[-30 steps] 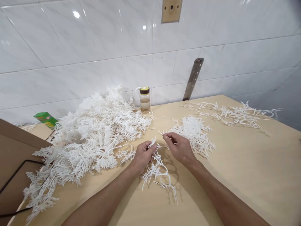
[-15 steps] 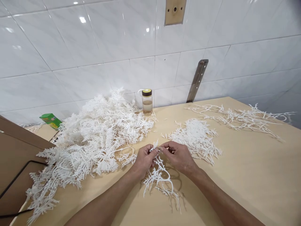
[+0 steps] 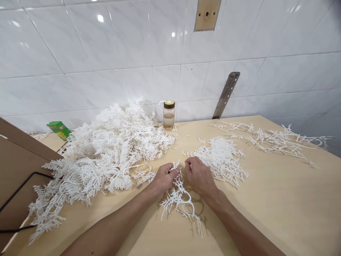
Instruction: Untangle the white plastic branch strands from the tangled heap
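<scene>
Backing off from the sprig [image 3: 183, 204] since half a second ago, the right hand [image 3: 199, 174] is now hovering just beside it. Its fingers are curling inward and hiding their tips, so I can't tell if they're pinching anything. Left hand [image 3: 163, 179] is staying put, fingers closing snugly on the sprig's top end. That sprig is trailing down over the surface [image 3: 279, 199], on the near side of the bottle [image 3: 168, 115]; can't tell if its lower tips are touching down.

Big white pile [image 3: 112, 149] is sprawling left of the bottle, with a green box [image 3: 60, 130] poking up beyond it, tilting. Small pile [image 3: 222, 156] is lying right of the bottle and nearer, close to the right hand. Some bare stems [image 3: 274, 138] are spreading out well to the bottle's right, and a metal strip [image 3: 226, 95] is leaning at the wall, also right of the bottle.
</scene>
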### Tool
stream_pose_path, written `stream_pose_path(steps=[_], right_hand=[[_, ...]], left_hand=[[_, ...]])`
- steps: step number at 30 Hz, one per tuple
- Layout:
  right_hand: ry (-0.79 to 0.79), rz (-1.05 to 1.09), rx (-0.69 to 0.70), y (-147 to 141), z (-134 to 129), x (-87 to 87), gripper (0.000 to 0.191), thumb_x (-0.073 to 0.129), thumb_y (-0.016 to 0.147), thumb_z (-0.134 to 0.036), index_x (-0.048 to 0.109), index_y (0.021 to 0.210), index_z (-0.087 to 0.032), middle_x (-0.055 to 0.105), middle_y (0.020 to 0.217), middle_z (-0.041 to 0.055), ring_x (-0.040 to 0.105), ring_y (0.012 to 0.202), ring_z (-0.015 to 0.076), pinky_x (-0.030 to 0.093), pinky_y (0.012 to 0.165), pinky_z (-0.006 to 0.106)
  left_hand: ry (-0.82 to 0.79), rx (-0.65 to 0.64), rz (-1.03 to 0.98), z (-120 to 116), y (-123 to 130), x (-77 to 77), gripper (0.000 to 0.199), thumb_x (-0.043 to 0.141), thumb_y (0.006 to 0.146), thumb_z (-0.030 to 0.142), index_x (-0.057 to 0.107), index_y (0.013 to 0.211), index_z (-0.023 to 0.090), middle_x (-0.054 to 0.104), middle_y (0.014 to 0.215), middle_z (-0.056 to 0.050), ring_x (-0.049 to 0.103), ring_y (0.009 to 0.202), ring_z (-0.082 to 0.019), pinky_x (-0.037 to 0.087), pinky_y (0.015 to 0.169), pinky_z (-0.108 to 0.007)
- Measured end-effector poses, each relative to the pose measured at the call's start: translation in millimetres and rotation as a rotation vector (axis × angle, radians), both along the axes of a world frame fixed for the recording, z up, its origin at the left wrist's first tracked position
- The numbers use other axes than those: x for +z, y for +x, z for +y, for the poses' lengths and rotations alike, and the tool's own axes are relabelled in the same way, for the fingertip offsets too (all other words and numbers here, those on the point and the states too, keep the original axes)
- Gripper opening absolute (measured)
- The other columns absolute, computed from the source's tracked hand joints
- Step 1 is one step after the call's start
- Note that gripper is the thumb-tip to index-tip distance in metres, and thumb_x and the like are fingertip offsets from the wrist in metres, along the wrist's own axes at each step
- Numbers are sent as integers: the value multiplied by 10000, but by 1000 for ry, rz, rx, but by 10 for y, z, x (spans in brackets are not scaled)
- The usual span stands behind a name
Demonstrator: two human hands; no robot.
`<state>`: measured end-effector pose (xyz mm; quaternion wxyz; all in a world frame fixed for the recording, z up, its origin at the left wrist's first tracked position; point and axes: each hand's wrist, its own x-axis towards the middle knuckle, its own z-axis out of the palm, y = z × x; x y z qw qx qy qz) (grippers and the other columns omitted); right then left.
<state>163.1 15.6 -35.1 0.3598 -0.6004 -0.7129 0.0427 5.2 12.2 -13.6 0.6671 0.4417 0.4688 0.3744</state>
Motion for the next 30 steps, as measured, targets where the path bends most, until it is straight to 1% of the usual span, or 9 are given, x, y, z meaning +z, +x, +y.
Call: stream_pose_path(steps=[4, 7, 9, 13, 15, 19, 21, 24, 30], right_hand=[[15, 99, -205, 319, 107, 46, 118, 490, 860, -284, 557, 801, -206, 627, 734, 55, 553, 621, 188, 417, 654, 324], [-7, 174, -254, 437, 112, 131, 196, 544, 864, -387, 580, 795, -207, 634, 682, 33, 539, 552, 167, 430, 649, 324], [4, 207, -195, 400, 70, 185, 260, 541, 881, -438, 613, 798, -203, 652, 699, 44, 551, 559, 165, 443, 628, 313], [-62, 271, 95, 167, -66, 254, 300, 535, 912, -450, 675, 958, -188, 686, 763, 53, 583, 589, 159, 462, 558, 275], [-121, 270, 188, 55, -122, 269, 286, 558, 909, -435, 686, 984, -191, 691, 747, 37, 577, 562, 146, 460, 537, 263], [-225, 266, 200, -52, -168, 277, 233, 577, 901, -401, 708, 911, -208, 679, 650, 1, 555, 500, 132, 439, 503, 253], [-247, 278, 189, -56, -168, 274, 217, 583, 894, -385, 712, 913, -212, 700, 675, 2, 581, 525, 138, 450, 522, 257], [-254, 292, 179, -44, -162, 266, 198, 584, 890, -360, 716, 910, -214, 731, 760, 13, 623, 593, 150, 470, 576, 267], [-200, 186, 163, -34, -149, 223, 177, 562, 898, -320, 697, 859, -212, 717, 756, 8, 620, 640, 156, 446, 630, 284]], left_hand=[[32, 43, -17, -7, -10, -34, 401, 743, 685, 517, 537, 709, 174, 500, 559, 48, 415, 422, -55, 304, 405, -182], [28, 54, -7, 23, -33, -53, 414, 746, 677, 528, 532, 684, 174, 470, 522, 54, 389, 396, -49, 255, 381, -177], [4, 59, -14, 41, -43, -42, 402, 748, 677, 516, 539, 682, 172, 479, 520, 52, 377, 388, -44, 229, 370, -172], [-42, 60, -18, 62, -47, -19, 373, 744, 689, 487, 552, 693, 167, 482, 512, 51, 376, 381, -45, 215, 358, -170], [-48, 60, -25, 69, -47, -27, 374, 742, 694, 487, 549, 699, 166, 480, 513, 51, 390, 386, -50, 222, 361, -171], [-38, 51, -28, 67, -46, -34, 374, 736, 703, 489, 551, 715, 164, 494, 530, 45, 410, 400, -53, 233, 367, -172], [-32, 47, -15, 57, -41, -15, 373, 730, 709, 493, 549, 717, 167, 492, 524, 47, 406, 392, -54, 235, 362, -172], [-7, 59, 35, 35, -25, 17, 360, 712, 727, 494, 544, 729, 176, 486, 506, 54, 395, 369, -57, 240, 344, -174], [55, 93, 134, 9, -1, 9, 308, 663, 769, 461, 521, 717, 192, 456, 455, 63, 400, 349, -76, 270, 335, -179]])
